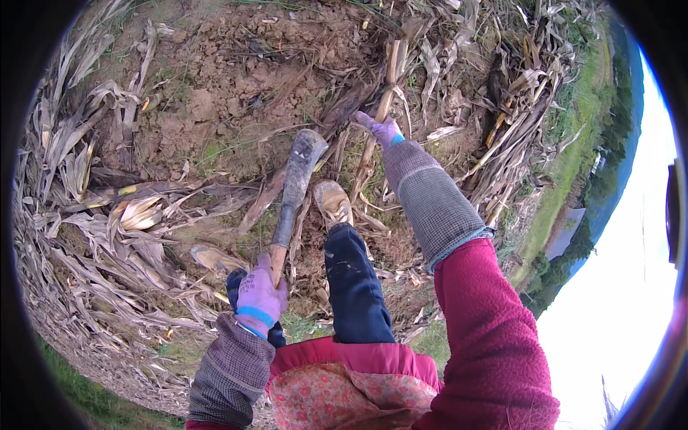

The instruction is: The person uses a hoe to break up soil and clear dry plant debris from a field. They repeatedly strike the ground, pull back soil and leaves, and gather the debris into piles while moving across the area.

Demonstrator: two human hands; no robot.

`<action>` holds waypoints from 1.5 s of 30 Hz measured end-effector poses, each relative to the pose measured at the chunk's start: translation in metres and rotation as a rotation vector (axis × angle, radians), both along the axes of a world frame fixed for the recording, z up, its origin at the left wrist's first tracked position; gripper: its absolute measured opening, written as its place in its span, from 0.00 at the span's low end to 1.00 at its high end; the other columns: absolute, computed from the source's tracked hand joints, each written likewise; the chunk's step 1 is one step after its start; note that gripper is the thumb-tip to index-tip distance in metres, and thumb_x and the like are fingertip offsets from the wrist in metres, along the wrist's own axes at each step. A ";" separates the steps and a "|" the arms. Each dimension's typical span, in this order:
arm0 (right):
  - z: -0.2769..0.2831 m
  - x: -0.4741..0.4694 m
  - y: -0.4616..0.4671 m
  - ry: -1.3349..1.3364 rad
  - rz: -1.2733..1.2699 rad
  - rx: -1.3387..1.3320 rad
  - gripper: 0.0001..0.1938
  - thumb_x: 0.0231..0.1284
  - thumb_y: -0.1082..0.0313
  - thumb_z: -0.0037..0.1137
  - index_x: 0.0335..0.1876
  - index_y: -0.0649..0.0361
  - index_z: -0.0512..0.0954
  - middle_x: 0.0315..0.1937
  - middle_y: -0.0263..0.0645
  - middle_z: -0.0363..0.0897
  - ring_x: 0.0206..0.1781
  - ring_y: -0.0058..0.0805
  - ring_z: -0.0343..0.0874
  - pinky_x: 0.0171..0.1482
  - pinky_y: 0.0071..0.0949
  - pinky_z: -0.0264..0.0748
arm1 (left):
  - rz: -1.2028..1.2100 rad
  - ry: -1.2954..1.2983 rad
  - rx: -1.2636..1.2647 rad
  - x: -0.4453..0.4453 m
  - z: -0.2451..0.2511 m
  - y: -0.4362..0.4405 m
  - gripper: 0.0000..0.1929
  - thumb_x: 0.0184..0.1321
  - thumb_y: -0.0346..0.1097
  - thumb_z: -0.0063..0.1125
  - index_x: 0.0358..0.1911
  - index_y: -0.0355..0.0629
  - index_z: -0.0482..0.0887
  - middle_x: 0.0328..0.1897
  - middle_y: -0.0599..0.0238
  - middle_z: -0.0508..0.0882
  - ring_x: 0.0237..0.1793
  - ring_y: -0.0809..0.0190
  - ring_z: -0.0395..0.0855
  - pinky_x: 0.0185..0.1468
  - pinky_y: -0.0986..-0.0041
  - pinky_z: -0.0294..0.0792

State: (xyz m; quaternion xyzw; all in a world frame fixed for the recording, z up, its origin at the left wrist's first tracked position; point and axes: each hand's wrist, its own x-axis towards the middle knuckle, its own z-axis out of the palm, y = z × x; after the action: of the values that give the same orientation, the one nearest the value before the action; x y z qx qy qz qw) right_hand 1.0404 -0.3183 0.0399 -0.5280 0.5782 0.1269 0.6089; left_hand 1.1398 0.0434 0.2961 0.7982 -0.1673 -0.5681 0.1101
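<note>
My left hand (262, 294), in a lilac glove, grips the short wooden handle of a chopping knife (297, 180), which looks like a billhook. Its dark metal head, worn and soil-stained, points away from me above the ground. In a matching glove, my right hand (382, 130) is closed around a dry corn stalk (388, 97). That stalk slants from the upper part of the view down towards my right shoe (333, 201). Whether its lower end is rooted or loose, I cannot tell. The knife head is to the left of the stalk and apart from it.
Brown clods of bare soil (215, 91) spread ahead. Dry corn stalks and leaves (134, 252) lie heaped on the left, with another pile of stalks (516, 129) on the right. My left shoe (217, 259) stands among the leaves. Green grass (559, 177) borders the field.
</note>
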 end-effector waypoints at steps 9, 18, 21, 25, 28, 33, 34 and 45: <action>-0.003 0.080 0.031 0.547 -0.151 -0.120 0.60 0.23 0.39 0.77 0.64 0.70 0.59 0.61 0.52 0.66 0.62 0.43 0.68 0.63 0.37 0.65 | -0.158 0.244 -0.129 -0.073 0.005 -0.007 0.26 0.53 0.33 0.56 0.55 0.36 0.63 0.37 0.42 0.79 0.36 0.42 0.80 0.38 0.55 0.72; -0.074 0.016 -0.015 0.406 -0.212 -0.264 0.43 0.29 0.44 0.77 0.51 0.71 0.74 0.45 0.45 0.79 0.46 0.35 0.77 0.52 0.33 0.70 | -0.013 -0.136 0.007 -0.006 -0.002 0.035 0.30 0.54 0.29 0.55 0.61 0.32 0.60 0.37 0.41 0.77 0.32 0.40 0.79 0.35 0.57 0.72; -0.077 0.023 0.002 0.410 -0.160 -0.226 0.41 0.30 0.45 0.77 0.48 0.70 0.75 0.39 0.42 0.81 0.40 0.33 0.77 0.44 0.30 0.72 | 0.230 -0.036 0.067 0.005 -0.060 0.040 0.28 0.54 0.28 0.57 0.59 0.32 0.62 0.24 0.48 0.78 0.21 0.48 0.78 0.24 0.63 0.69; -0.025 0.035 0.024 0.295 -0.208 -0.210 0.33 0.31 0.51 0.78 0.42 0.68 0.78 0.34 0.40 0.82 0.35 0.32 0.80 0.39 0.32 0.75 | 0.633 0.446 0.001 0.012 -0.090 0.035 0.22 0.60 0.35 0.52 0.58 0.47 0.65 0.19 0.60 0.73 0.12 0.61 0.70 0.14 0.70 0.59; 0.026 0.038 0.043 0.087 -0.469 -0.077 0.28 0.34 0.59 0.79 0.41 0.68 0.77 0.33 0.40 0.82 0.29 0.31 0.80 0.34 0.30 0.77 | 0.602 0.526 0.120 0.014 -0.071 0.032 0.16 0.65 0.41 0.46 0.56 0.56 0.66 0.17 0.65 0.70 0.10 0.66 0.65 0.12 0.73 0.54; 0.077 0.031 0.074 0.117 -0.327 -0.150 0.25 0.38 0.57 0.77 0.38 0.69 0.78 0.33 0.39 0.82 0.32 0.28 0.81 0.39 0.25 0.78 | 0.465 0.461 -0.152 0.019 -0.040 0.096 0.14 0.65 0.40 0.47 0.52 0.49 0.69 0.18 0.63 0.71 0.10 0.62 0.67 0.12 0.69 0.56; 0.082 0.023 0.081 0.164 -0.258 -0.206 0.27 0.39 0.57 0.76 0.39 0.70 0.77 0.35 0.40 0.82 0.34 0.27 0.81 0.40 0.25 0.78 | 0.728 0.628 -0.069 0.031 -0.019 0.094 0.14 0.64 0.40 0.49 0.50 0.45 0.70 0.18 0.63 0.72 0.11 0.62 0.68 0.12 0.69 0.56; 0.110 0.097 0.202 0.361 0.262 -0.290 0.36 0.37 0.42 0.68 0.50 0.63 0.77 0.45 0.48 0.80 0.49 0.43 0.80 0.52 0.34 0.75 | -0.067 -0.054 -0.161 0.078 -0.018 0.091 0.28 0.50 0.32 0.60 0.57 0.36 0.66 0.26 0.54 0.79 0.23 0.55 0.78 0.28 0.66 0.71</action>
State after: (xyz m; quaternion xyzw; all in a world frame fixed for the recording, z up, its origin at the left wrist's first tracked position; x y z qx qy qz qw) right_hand 1.1371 -0.1160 0.1501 -0.6490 0.6164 0.2126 0.3921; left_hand 1.2177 0.1341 0.2784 0.7957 -0.2419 -0.5346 0.1501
